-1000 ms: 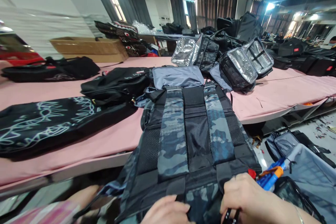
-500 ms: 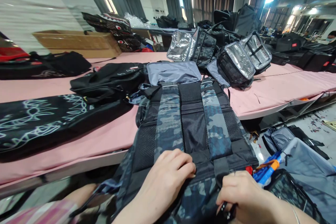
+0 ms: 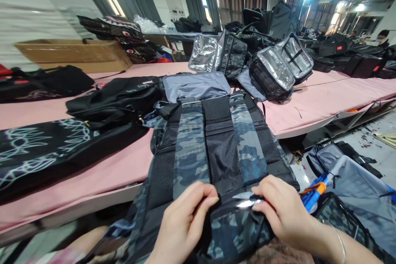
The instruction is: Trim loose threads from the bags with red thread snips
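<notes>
A camouflage backpack (image 3: 221, 152) lies on its front, with its padded shoulder straps and black mesh back panel facing up. Over its lower end, my left hand (image 3: 185, 218) pinches thumb and forefinger together; whatever is between them is too small to make out. My right hand (image 3: 283, 206) grips a pair of thread snips (image 3: 247, 200). Their two silver blades stand apart and point left toward my left fingertips, just above the pack's dark lower panel. The snips' handles are hidden inside my fingers.
Black bags (image 3: 114, 103) lie left on the pink-topped table (image 3: 130, 161). Open silver-lined bags (image 3: 275, 66) sit beyond the backpack. A cardboard box (image 3: 74, 55) stands at the back left. Low on the right are grey-lined bags (image 3: 361, 189) and a blue-and-orange object (image 3: 318, 194).
My right hand has moved up and left, bringing the snips' open blades into view. My left hand has shifted slightly down-left and now pinches above the pack. The view has turned slightly right.
</notes>
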